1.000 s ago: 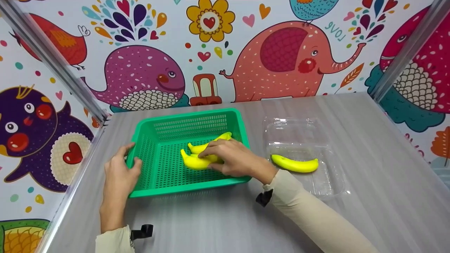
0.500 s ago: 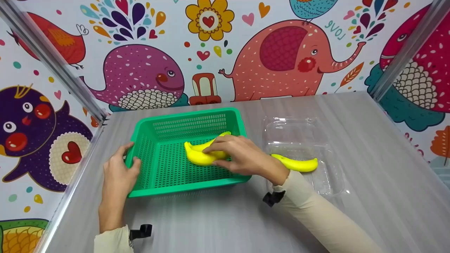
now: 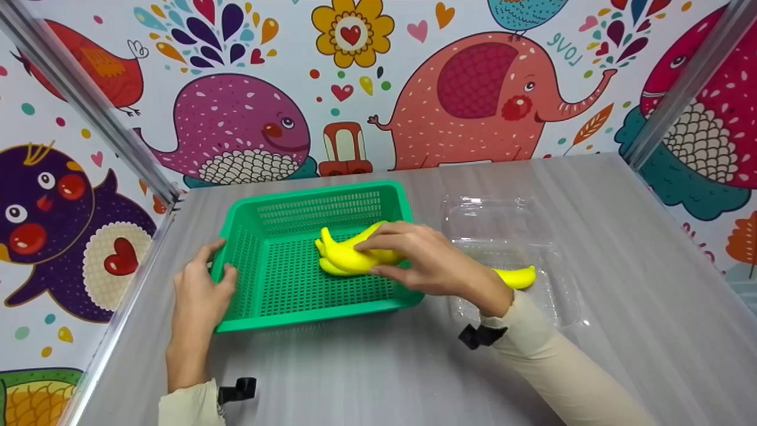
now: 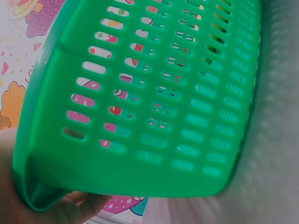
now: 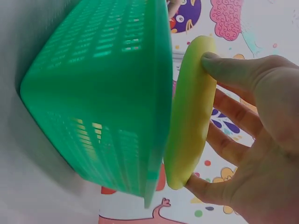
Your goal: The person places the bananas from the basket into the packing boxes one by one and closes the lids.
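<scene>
In the head view, I see that the right hand has risen and drawn a little toward its own right, with a banana lifted at its fingertips; more bananas show just under and behind that one, inside the green basket. To me that means the pick-up itself has worked, though the banana looks to be over the basket still, near its right edge. The right wrist now hides one end of another banana, lying in the clear box on that hand's far right. The left hand has not moved, its thumb inside the basket's left edge. From the left wrist I get mostly the basket's slotted wall rising in front of that hand, fingers bent round the rim; how firmly they grip, I can't tell. From the right wrist I find the hand half closed, the lifted banana pinched lengthwise between thumb and fingertips, palm well off it, and the basket's rim just beyond the fruit.
</scene>
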Motion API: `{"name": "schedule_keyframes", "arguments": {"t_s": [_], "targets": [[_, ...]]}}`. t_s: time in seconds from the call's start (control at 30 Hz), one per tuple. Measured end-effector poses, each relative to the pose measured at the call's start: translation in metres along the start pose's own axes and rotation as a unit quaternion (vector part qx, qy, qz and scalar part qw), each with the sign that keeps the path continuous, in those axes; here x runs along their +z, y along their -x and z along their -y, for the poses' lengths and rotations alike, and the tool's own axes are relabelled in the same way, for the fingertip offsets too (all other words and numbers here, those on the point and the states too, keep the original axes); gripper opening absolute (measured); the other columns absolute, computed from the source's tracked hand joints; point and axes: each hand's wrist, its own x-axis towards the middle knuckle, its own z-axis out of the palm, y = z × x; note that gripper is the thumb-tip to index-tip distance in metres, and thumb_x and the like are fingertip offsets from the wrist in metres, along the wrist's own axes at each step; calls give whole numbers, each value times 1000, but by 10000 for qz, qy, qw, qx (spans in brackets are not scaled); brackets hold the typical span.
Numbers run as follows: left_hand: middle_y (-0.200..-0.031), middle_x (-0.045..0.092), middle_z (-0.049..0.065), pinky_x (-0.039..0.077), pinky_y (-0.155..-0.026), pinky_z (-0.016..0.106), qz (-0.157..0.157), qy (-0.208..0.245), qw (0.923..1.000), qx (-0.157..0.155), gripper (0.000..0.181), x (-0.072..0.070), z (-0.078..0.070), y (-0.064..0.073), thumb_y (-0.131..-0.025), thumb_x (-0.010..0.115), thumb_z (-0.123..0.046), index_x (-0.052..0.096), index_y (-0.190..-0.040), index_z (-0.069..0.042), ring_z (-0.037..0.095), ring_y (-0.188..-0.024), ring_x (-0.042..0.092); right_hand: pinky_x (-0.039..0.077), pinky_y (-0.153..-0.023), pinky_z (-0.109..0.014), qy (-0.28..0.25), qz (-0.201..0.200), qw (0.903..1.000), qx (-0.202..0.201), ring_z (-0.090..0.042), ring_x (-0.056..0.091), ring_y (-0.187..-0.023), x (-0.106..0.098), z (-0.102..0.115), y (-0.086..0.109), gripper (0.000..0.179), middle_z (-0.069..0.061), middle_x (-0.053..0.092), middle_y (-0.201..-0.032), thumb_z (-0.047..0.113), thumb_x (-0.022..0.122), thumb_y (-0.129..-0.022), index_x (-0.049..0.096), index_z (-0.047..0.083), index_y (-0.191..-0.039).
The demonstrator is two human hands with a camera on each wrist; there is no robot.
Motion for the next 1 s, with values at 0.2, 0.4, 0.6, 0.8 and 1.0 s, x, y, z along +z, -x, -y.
{"name": "schedule_keyframes", "arguments": {"t_s": [0.2,0.4,0.6,0.8,1.0], "targets": [[-149,64,27,56,-104,61,6,-11,10000,-45,53,0,-1,0,-104,60,-8,55,-157,-6,45,-130,66,62,-98,-35,-50,-68,9998,165,-18,66,-124,-11,-6,15,44,1,74,-136,24,82,-98,74,23,-142],[-148,64,28,55,-104,61,5,15,10000,2,53,1,-2,0,-104,61,-8,55,-157,-5,46,-129,66,64,-95,-32,-36,-264,9994,212,-17,69,-119,-28,-13,31,45,1,75,-132,20,84,-96,75,22,-140],[-149,63,29,50,-111,65,56,38,10000,3,54,2,-2,-1,-104,61,-8,55,-157,-4,47,-136,62,64,-89,-29,-19,-541,9981,310,-14,69,-112,-45,-20,54,46,3,76,-127,18,86,-94,76,22,-138],[-152,62,28,50,-112,63,101,3,9999,-52,54,0,-2,-1,-105,60,-9,53,-158,-5,47,-137,62,63,-90,-25,135,-557,9971,497,-11,69,-111,-44,-28,73,46,5,75,-126,20,87,-93,76,22,-138],[-151,62,29,51,-111,64,114,7,9999,-51,54,-1,-1,0,-105,60,-9,53,-159,-5,48,-136,63,64,-89,-27,203,-651,9962,536,-10,69,-108,-42,-35,88,47,6,75,-126,18,88,-92,77,22,-137]]}}
